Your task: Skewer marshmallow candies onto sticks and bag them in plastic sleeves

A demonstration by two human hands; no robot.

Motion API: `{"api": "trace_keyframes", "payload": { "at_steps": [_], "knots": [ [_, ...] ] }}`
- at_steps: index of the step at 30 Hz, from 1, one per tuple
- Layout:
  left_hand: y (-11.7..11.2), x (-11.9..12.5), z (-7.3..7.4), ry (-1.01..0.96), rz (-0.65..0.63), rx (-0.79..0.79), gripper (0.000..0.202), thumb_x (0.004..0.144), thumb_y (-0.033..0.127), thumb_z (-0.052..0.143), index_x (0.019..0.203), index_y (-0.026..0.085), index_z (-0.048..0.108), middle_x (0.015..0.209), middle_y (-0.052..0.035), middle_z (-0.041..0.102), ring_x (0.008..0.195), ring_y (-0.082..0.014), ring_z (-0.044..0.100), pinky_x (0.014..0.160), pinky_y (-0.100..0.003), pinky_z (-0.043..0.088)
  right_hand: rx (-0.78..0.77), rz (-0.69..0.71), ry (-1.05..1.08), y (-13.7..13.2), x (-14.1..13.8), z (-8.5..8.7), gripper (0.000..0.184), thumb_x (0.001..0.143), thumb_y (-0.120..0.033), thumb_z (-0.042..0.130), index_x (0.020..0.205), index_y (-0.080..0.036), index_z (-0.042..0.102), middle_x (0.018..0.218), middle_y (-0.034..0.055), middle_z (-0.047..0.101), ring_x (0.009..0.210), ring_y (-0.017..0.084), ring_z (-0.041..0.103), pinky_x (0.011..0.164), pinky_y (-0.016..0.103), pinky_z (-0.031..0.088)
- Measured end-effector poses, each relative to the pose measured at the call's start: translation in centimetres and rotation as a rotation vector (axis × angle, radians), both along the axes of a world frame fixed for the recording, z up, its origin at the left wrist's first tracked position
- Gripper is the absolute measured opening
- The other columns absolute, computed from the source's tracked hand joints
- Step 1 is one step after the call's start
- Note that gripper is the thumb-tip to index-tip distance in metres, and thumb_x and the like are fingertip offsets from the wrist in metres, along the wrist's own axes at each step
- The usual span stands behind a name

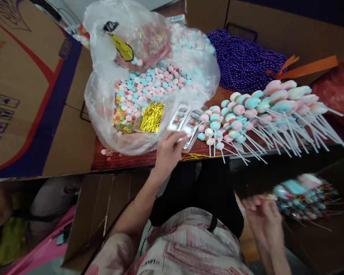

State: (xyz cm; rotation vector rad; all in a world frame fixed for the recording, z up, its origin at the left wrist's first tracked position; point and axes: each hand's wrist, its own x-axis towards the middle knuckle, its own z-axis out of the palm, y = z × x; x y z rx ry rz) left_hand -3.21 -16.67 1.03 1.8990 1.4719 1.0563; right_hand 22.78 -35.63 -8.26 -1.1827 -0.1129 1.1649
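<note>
My left hand (169, 149) reaches to the table's front edge, its fingers curled on the clear plastic packets (186, 120) beside a bundle of gold twist ties (152, 117). Whether it grips a packet is unclear. My right hand (262, 218) is low at the right, blurred by motion, its fingers pinched near a bunch of wrapped marshmallow sticks (302, 196). A big clear plastic bag (149, 76) holds several loose pastel marshmallows. Rows of marshmallow skewers (263, 110) lie on the red-brown table (123, 160).
A heap of purple beads (243, 61) lies behind the skewers, with an orange ribbon (306, 69) beside it. A large cardboard box (25, 88) stands at the left, more cardboard (103, 206) below the table. Something red (339, 89) lies at the right edge.
</note>
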Motion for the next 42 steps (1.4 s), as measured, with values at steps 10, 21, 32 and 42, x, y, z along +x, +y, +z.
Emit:
{"api": "trace_keyframes", "payload": {
  "at_steps": [10, 21, 32, 42],
  "knots": [
    [7.5, 0.9, -2.2, 0.260, 0.163, -0.205, 0.008, 0.082, 0.022, 0.072, 0.078, 0.022, 0.065, 0.070, -0.0006, 0.061, 0.071, -0.0188, 0.055, 0.071, -0.030, 0.037, -0.210, -0.210, -0.037, 0.3, 3.0, -3.8, 0.038, 0.064, -0.044, 0.085, 0.088, -0.018, 0.073, 0.075, -0.0014, 0.059, 0.058, 0.008, 0.050, 0.050, 0.021, 0.046],
    [4.3, -0.3, 0.2, -0.669, 0.101, -0.385, 0.017, 0.085, 0.034, 0.071, 0.078, 0.019, 0.075, 0.075, 0.0004, 0.070, 0.076, -0.0141, 0.062, 0.072, -0.024, 0.044, 0.090, 0.523, -0.651, 6.6, -11.3, 5.2, 0.022, 0.087, -0.039, 0.070, 0.101, -0.022, 0.077, 0.085, 0.0027, 0.069, 0.065, 0.011, 0.057, 0.056, 0.025, 0.047],
    [-2.9, -0.8, 0.2, -1.357, 0.131, -0.671, 0.029, 0.061, 0.029, 0.093, 0.085, 0.017, 0.081, 0.089, -0.0042, 0.078, 0.081, -0.0138, 0.068, 0.077, -0.026, 0.051, 0.251, 0.237, -0.294, 14.5, -18.1, 6.9, 0.017, 0.079, -0.036, 0.078, 0.077, -0.020, 0.072, 0.073, -0.0021, 0.064, 0.064, 0.010, 0.050, 0.058, 0.024, 0.044],
    [-4.5, -0.1, -1.2, -1.286, 0.337, -0.547, 0.037, 0.064, 0.043, 0.091, 0.069, 0.016, 0.067, 0.067, 0.0044, 0.068, 0.062, -0.0076, 0.062, 0.065, -0.022, 0.051, 0.134, 0.325, -0.442, 12.0, -17.6, 5.5, 0.045, 0.090, -0.058, 0.064, 0.066, -0.019, 0.062, 0.061, -0.0025, 0.056, 0.053, 0.009, 0.043, 0.051, 0.024, 0.037]
  ]
}}
